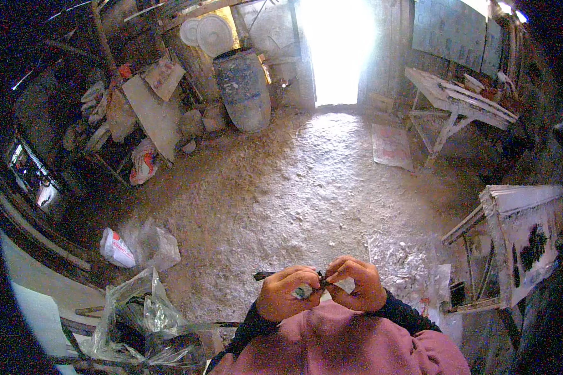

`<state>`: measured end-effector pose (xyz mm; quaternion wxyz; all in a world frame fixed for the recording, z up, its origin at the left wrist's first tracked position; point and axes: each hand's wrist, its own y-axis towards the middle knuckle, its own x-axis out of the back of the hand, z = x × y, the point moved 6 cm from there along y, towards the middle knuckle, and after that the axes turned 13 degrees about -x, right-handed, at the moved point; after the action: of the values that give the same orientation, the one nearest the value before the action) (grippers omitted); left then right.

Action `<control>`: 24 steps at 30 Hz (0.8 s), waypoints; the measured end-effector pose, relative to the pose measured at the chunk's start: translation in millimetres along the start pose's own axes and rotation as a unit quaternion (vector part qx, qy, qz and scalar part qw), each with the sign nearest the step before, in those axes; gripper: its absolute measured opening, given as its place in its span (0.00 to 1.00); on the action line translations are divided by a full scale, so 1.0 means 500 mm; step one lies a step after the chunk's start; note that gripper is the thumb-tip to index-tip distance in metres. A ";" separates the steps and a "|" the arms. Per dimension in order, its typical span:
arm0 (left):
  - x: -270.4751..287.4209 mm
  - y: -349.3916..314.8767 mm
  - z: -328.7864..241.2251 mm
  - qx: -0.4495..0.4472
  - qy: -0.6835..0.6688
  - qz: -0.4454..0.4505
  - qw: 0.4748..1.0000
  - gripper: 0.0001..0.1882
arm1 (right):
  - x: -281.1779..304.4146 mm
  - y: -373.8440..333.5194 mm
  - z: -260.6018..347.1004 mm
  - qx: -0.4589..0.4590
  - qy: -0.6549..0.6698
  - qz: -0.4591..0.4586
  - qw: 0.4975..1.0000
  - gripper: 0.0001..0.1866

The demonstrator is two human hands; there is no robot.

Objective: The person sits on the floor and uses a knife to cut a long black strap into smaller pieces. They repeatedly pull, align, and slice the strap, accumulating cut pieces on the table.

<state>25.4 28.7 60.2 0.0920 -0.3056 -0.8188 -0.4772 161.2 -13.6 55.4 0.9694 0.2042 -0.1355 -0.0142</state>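
My left hand [286, 295] and my right hand [360, 286] meet in front of my chest, fingertips almost touching. Both are closed in a pinch on a small dark piece [322, 279] whose kind I cannot make out. A flat, dark strip end [264, 275] juts out to the left behind my left hand; whether it belongs to the same piece is hidden by the fingers. To the left of my left forearm sits a clear plastic bag [159, 312] with dark contents.
Rough earthen floor [263, 187] stretches ahead to a bright doorway [338, 56]. A blue barrel [241, 90] stands at the back left. White benches flank the right side, one far [450, 100], one near [522, 244]. A white sack [117, 248] lies left; scraps [403, 259] lie right.
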 end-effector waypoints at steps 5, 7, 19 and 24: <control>0.002 0.003 -0.001 -0.032 0.004 0.027 0.999 0.13 | 0.005 0.013 0.000 -0.083 0.007 0.058 0.995 0.06; 0.000 0.005 0.000 -0.035 0.010 0.046 0.998 0.13 | 0.008 0.017 -0.006 -0.129 0.034 0.072 0.988 0.06; -0.006 0.015 -0.005 -0.030 0.049 0.079 0.995 0.12 | -0.004 0.009 0.025 0.012 -0.251 0.006 0.968 0.09; -0.003 0.016 -0.002 -0.002 0.060 0.054 0.997 0.13 | -0.003 0.005 0.018 0.001 -0.186 -0.039 0.982 0.10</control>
<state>30.9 30.3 65.8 0.1662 -0.3205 -0.7928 -0.4910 157.2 -14.8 63.7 0.9255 0.2045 -0.3058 -0.0898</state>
